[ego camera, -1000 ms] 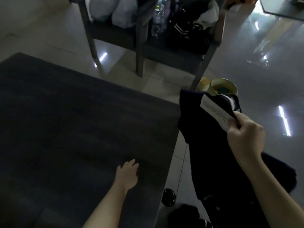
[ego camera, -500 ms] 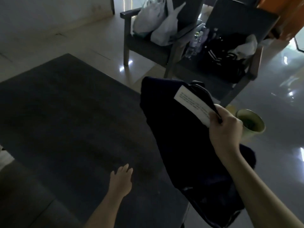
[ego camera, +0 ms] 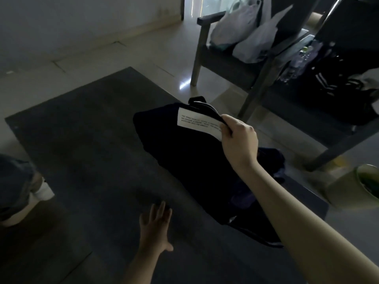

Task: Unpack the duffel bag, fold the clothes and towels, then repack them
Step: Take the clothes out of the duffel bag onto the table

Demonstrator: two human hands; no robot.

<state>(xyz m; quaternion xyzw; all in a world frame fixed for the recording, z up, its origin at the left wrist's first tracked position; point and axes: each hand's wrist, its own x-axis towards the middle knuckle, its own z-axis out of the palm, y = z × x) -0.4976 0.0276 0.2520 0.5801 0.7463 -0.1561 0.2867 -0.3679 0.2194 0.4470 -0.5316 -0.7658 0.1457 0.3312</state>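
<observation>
Dim light falls over a pale tiled floor (ego camera: 102,56) with a dark grey rug (ego camera: 82,140) spread on it, and the rug lies under and ahead of both hands. The right hand (ego camera: 239,138) is raised above the rug's far side. Its fingers are curled tight round the top edge of a dark garment (ego camera: 184,160), beside a white printed label (ego camera: 196,121). Gripped at that edge, the cloth hangs down and trails back under the right forearm, so its own weight probably draws it out long, ready to be laid flat.

The left hand (ego camera: 155,224) is low and nearer the body, open with fingers spread and holding nothing. It is at or just over the rug; I cannot tell whether it touches. It looks placed either to steady the person or to receive and smooth the cloth.

Beyond the right hand stands a chair (ego camera: 203,58) carrying pale plastic bags (ego camera: 242,31). Further right is a black bag with white stripes (ego camera: 328,89); whether that is the duffel is unclear. A green container (ego camera: 367,183) sits on the floor to the right of the right forearm.

The step in hand seems to be unpacking, with this piece about to be spread for folding.
</observation>
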